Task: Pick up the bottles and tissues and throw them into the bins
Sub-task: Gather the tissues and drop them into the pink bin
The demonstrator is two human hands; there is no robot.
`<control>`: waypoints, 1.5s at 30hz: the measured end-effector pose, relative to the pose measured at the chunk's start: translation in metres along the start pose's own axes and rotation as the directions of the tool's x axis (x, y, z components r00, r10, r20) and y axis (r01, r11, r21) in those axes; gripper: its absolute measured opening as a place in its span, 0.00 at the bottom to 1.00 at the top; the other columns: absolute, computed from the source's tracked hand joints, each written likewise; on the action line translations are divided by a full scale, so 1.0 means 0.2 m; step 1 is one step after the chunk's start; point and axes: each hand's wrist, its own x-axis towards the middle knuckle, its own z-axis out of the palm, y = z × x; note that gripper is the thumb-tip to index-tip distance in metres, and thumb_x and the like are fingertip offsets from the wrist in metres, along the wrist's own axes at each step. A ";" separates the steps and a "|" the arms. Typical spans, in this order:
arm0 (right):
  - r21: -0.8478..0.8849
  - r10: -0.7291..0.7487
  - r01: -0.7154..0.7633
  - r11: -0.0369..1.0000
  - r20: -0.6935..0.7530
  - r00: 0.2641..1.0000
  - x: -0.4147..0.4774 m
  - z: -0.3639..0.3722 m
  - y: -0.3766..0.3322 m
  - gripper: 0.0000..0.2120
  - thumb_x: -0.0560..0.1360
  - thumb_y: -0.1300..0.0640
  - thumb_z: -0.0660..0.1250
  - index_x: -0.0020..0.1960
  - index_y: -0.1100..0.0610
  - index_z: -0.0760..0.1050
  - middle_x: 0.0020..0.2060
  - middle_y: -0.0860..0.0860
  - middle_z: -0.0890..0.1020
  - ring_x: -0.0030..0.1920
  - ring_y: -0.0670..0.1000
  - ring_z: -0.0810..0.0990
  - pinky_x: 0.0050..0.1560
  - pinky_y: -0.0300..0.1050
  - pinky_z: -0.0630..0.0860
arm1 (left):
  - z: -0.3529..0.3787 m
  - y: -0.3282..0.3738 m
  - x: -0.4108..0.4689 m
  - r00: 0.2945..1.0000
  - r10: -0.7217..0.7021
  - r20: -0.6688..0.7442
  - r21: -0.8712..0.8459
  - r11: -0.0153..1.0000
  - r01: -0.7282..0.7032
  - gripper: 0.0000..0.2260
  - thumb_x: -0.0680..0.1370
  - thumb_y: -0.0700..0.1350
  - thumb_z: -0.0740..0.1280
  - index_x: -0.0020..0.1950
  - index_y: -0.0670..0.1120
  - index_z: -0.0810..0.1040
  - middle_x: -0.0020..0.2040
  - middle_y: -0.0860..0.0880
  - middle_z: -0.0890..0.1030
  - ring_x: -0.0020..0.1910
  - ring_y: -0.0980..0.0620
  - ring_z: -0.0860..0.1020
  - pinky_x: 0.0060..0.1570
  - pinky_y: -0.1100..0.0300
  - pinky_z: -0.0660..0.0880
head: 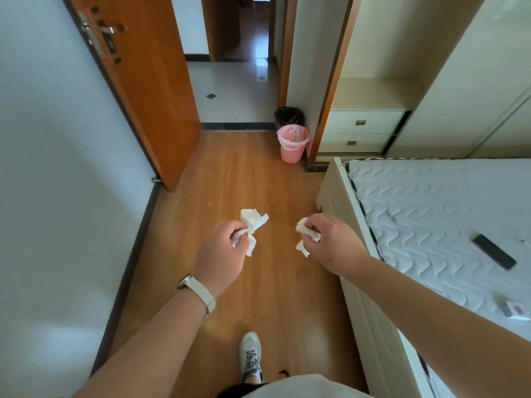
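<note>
The wood floor (230, 173) carries a pink bin (292, 147); the mattress (431, 211) bears a black remote (494, 251) and a small box (515, 310)

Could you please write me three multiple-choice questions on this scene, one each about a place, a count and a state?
1. Where does the pink bin stand? A. on a shelf B. on the floor, just in front of the black bin C. in the person's arms
2. How many bins show? A. one B. two C. four
3. What is the left hand doing? A. gripping a crumpled tissue B. hanging empty C. holding a bottle
Answers: B, it stands on the floor, the black bin behind it; B, one pink and one black; A, it is curled round the white tissue.
</note>
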 end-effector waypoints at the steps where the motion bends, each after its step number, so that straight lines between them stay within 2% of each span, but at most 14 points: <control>1: -0.009 0.001 -0.001 1.000 0.001 1.000 0.08 0.00 -0.02 0.07 0.75 0.59 0.65 0.52 0.57 0.77 0.47 0.44 0.76 0.44 0.45 0.73 0.42 0.40 0.74 | -0.01 -0.04 0.08 1.000 -0.004 0.004 -0.010 1.000 0.004 0.05 0.78 0.42 0.65 0.49 0.51 0.78 0.45 0.60 0.76 0.46 0.61 0.75 0.41 0.64 0.72; 5: -0.022 0.022 -0.023 1.000 -0.034 0.999 0.36 0.03 -0.08 0.08 0.76 0.59 0.65 0.54 0.58 0.77 0.48 0.45 0.76 0.43 0.44 0.73 0.42 0.40 0.74 | -0.01 -0.17 0.39 0.998 0.023 0.053 -0.022 1.000 -0.022 0.06 0.77 0.42 0.64 0.47 0.53 0.76 0.45 0.59 0.76 0.45 0.60 0.75 0.40 0.63 0.70; 8: -0.017 0.064 -0.065 0.998 -0.051 0.997 0.49 0.04 -0.06 0.06 0.75 0.60 0.65 0.51 0.59 0.77 0.45 0.41 0.73 0.39 0.41 0.73 0.36 0.31 0.69 | 0.01 -0.19 0.60 0.995 0.017 0.098 -0.022 1.000 -0.015 0.05 0.78 0.42 0.64 0.48 0.51 0.77 0.46 0.57 0.76 0.45 0.60 0.75 0.38 0.68 0.68; 11: -0.007 0.089 -0.090 0.996 -0.067 0.994 0.60 0.03 -0.01 0.03 0.74 0.61 0.66 0.47 0.57 0.78 0.40 0.37 0.72 0.38 0.41 0.75 0.35 0.32 0.69 | 0.04 -0.17 0.77 0.994 0.037 0.105 -0.002 0.999 -0.037 0.05 0.77 0.42 0.64 0.49 0.50 0.78 0.45 0.56 0.77 0.43 0.60 0.75 0.36 0.71 0.65; 16: -0.007 0.167 -0.170 0.985 -0.123 0.978 0.85 -0.03 0.13 0.03 0.75 0.59 0.67 0.48 0.56 0.76 0.38 0.36 0.71 0.36 0.35 0.72 0.33 0.27 0.65 | 0.13 -0.15 1.06 0.991 0.038 0.132 -0.012 0.999 -0.037 0.06 0.78 0.43 0.63 0.51 0.50 0.79 0.48 0.57 0.77 0.45 0.58 0.76 0.39 0.65 0.70; 19: 0.013 0.185 -0.185 0.983 -0.139 0.973 1.00 -0.03 0.23 0.04 0.74 0.59 0.68 0.48 0.57 0.77 0.40 0.41 0.73 0.36 0.42 0.73 0.34 0.28 0.65 | 0.21 -0.14 1.22 0.987 0.042 0.154 -0.001 0.999 -0.043 0.06 0.78 0.43 0.63 0.52 0.50 0.79 0.48 0.56 0.77 0.45 0.57 0.77 0.40 0.62 0.73; 23: 0.051 0.198 -0.193 0.980 -0.118 0.973 1.26 -0.01 0.42 0.02 0.74 0.59 0.67 0.47 0.56 0.76 0.37 0.37 0.71 0.35 0.38 0.72 0.33 0.32 0.66 | 0.33 -0.13 1.48 0.984 0.048 0.170 0.016 0.999 -0.051 0.06 0.78 0.43 0.63 0.52 0.50 0.79 0.48 0.56 0.77 0.46 0.58 0.76 0.42 0.59 0.75; 29: 0.099 0.167 -0.155 0.983 -0.116 0.979 1.78 -0.04 0.71 0.05 0.74 0.60 0.68 0.50 0.58 0.77 0.42 0.44 0.74 0.38 0.44 0.74 0.35 0.33 0.69 | 0.51 -0.06 1.99 0.986 0.048 0.162 0.083 0.995 -0.062 0.05 0.78 0.42 0.64 0.50 0.50 0.79 0.46 0.59 0.77 0.47 0.59 0.76 0.41 0.68 0.70; 33: 0.124 0.152 -0.140 0.982 -0.089 0.984 2.10 -0.14 0.91 0.06 0.75 0.57 0.68 0.51 0.56 0.77 0.44 0.45 0.76 0.41 0.47 0.78 0.40 0.39 0.77 | 0.64 0.03 2.33 0.985 0.065 0.163 0.122 0.989 -0.086 0.05 0.78 0.42 0.64 0.50 0.50 0.79 0.46 0.57 0.78 0.46 0.59 0.76 0.42 0.63 0.72; 37: 0.109 0.162 -0.151 0.983 -0.108 0.981 2.39 -0.22 1.08 0.09 0.76 0.55 0.68 0.55 0.55 0.78 0.47 0.47 0.80 0.43 0.46 0.77 0.48 0.39 0.78 | 0.76 0.11 2.59 0.983 0.062 0.174 0.133 0.987 -0.085 0.06 0.78 0.42 0.64 0.50 0.50 0.79 0.47 0.58 0.78 0.47 0.62 0.75 0.41 0.67 0.72; 41: 0.121 0.186 -0.172 0.978 -0.111 0.976 2.60 -0.27 1.15 0.08 0.75 0.54 0.70 0.53 0.54 0.78 0.44 0.45 0.79 0.41 0.45 0.77 0.46 0.36 0.77 | 0.80 0.15 2.81 0.986 0.034 0.163 0.135 0.989 -0.057 0.06 0.78 0.43 0.64 0.51 0.51 0.79 0.47 0.59 0.78 0.46 0.61 0.76 0.42 0.61 0.77; 45: 0.103 0.181 -0.171 0.980 -0.096 0.979 2.84 -0.25 1.21 0.07 0.75 0.53 0.70 0.52 0.51 0.78 0.42 0.41 0.76 0.38 0.42 0.76 0.42 0.25 0.67 | 0.84 0.12 3.08 0.987 0.020 0.159 0.116 0.993 -0.038 0.05 0.78 0.44 0.64 0.51 0.51 0.79 0.48 0.58 0.78 0.46 0.62 0.76 0.43 0.62 0.76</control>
